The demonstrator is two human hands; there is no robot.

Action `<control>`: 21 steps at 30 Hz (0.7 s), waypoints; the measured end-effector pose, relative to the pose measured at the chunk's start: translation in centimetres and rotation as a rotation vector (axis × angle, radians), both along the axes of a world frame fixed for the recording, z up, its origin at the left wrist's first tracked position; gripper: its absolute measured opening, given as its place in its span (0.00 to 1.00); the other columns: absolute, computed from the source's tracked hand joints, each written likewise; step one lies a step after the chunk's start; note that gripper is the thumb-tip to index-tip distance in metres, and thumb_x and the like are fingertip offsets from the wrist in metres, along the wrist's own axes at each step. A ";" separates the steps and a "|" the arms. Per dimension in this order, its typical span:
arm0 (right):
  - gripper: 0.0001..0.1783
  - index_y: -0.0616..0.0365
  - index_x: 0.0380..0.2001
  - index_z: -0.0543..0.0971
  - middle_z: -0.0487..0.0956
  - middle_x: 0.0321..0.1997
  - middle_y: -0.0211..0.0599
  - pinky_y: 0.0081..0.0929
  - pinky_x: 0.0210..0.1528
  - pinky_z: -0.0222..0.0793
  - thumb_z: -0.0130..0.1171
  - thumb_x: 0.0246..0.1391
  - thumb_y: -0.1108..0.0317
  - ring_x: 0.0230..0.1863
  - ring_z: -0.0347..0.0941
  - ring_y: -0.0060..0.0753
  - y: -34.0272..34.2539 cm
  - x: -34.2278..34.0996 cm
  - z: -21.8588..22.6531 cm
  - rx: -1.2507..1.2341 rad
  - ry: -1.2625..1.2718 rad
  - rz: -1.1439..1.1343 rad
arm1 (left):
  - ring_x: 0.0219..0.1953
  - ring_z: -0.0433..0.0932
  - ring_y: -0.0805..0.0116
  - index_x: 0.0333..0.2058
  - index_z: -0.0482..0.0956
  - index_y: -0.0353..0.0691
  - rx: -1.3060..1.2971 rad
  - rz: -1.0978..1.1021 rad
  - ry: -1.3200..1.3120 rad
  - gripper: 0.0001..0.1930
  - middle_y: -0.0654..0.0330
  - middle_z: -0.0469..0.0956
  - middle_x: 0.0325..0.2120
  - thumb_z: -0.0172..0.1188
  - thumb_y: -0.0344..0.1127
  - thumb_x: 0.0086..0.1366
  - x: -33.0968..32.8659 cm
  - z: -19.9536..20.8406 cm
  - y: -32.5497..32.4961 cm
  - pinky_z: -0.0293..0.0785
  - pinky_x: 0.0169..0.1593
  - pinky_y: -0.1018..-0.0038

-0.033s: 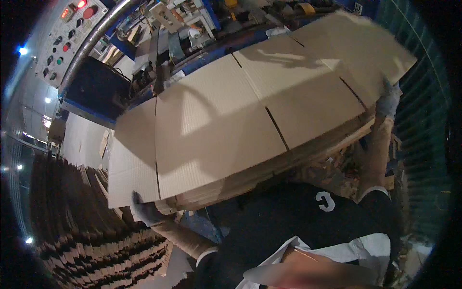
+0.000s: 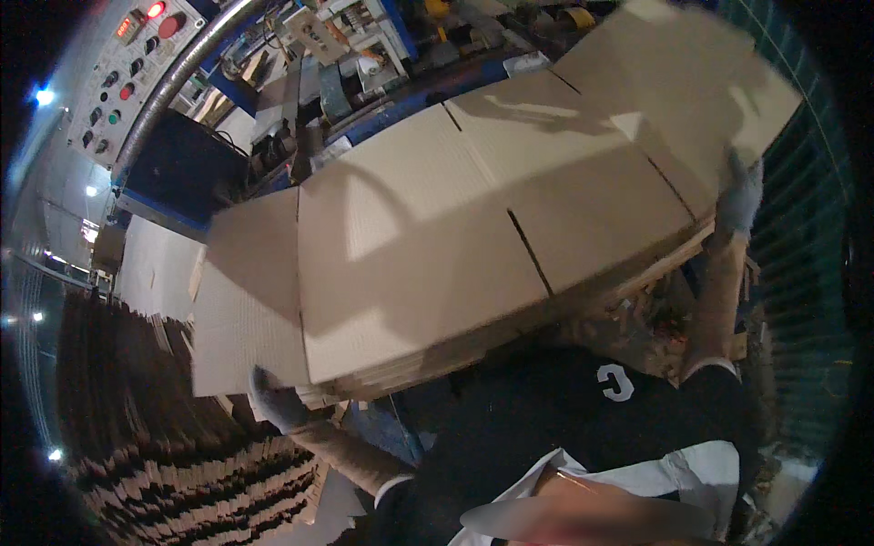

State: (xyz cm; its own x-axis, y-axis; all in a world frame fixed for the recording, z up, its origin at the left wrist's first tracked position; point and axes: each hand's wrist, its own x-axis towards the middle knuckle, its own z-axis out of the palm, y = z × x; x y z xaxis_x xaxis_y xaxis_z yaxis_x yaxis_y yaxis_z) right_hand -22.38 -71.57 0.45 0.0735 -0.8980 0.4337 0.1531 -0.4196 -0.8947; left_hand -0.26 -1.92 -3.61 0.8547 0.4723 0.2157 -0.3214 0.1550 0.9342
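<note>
A wide, creased and slotted cardboard sheet (image 2: 410, 237) lies across the middle on top of a stack of cardboard sheets (image 2: 437, 359). My left hand (image 2: 278, 400), in a grey glove, grips the near edge of its left end panel, thumb on top and fingers hidden underneath. At the right, my gloved right hand (image 2: 739, 196) holds the edge of the right end panel; most of its fingers are hidden behind the board. Both end panels are bent at their creases, and the right one is tilted up and slightly blurred.
Beyond the sheet stands a blue machine (image 2: 182, 173) with rollers and metal parts. A control panel (image 2: 123, 86) with buttons and a red light is at the upper left. Tall stacks of cardboard (image 2: 118, 391) fill the lower left. Cardboard scraps (image 2: 637, 318) lie below right.
The right end panel has risen and shifted to the right, along with my right hand. The left end panel has bent more at its crease and moved slightly left.
</note>
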 end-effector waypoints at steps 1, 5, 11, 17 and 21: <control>0.19 0.62 0.53 0.72 0.74 0.54 0.40 0.38 0.56 0.66 0.51 0.57 0.71 0.52 0.72 0.40 2.4 -0.6 1.4 -0.050 0.006 0.057 | 0.43 0.75 0.64 0.52 0.69 0.27 -0.045 -0.007 0.019 0.21 0.48 0.74 0.46 0.55 0.29 0.61 -0.6 0.9 -1.1 0.73 0.48 0.69; 0.18 0.56 0.51 0.74 0.74 0.56 0.37 0.41 0.60 0.62 0.51 0.55 0.70 0.56 0.69 0.41 10.7 -3.4 0.5 -0.447 0.506 0.332 | 0.47 0.74 0.56 0.49 0.73 0.28 0.592 -0.075 -0.089 0.18 0.50 0.74 0.49 0.53 0.30 0.61 -4.5 1.6 -7.2 0.71 0.53 0.63; 0.22 0.44 0.47 0.77 0.73 0.57 0.35 0.48 0.64 0.56 0.59 0.44 0.65 0.62 0.64 0.45 10.7 -1.8 -3.0 -1.131 1.106 0.900 | 0.59 0.66 0.44 0.53 0.72 0.39 1.597 -0.602 -0.326 0.26 0.45 0.68 0.56 0.54 0.26 0.52 -5.2 1.2 -14.8 0.59 0.62 0.54; 0.22 0.45 0.47 0.78 0.73 0.57 0.34 0.49 0.64 0.55 0.63 0.46 0.59 0.62 0.63 0.44 8.1 3.4 -3.0 -1.197 1.049 0.922 | 0.62 0.61 0.45 0.59 0.66 0.44 1.780 -0.683 -0.311 0.30 0.48 0.64 0.60 0.53 0.26 0.54 -2.6 2.3 -16.6 0.55 0.64 0.51; 0.26 0.51 0.50 0.77 0.72 0.58 0.40 0.47 0.66 0.52 0.62 0.46 0.55 0.63 0.61 0.48 5.1 8.3 -3.7 -1.110 0.969 0.925 | 0.62 0.62 0.45 0.59 0.66 0.44 1.749 -0.599 -0.416 0.31 0.48 0.64 0.59 0.53 0.26 0.53 1.8 1.4 -16.8 0.54 0.65 0.52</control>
State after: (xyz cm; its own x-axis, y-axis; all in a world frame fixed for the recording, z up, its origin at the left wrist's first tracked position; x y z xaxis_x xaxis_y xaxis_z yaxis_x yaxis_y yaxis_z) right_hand -14.06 -66.46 -3.21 0.9322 0.2565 0.2552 0.3046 -0.9370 -0.1709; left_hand 1.56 -18.74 -2.21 0.5749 -0.7739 0.2654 -0.8076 -0.5889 0.0323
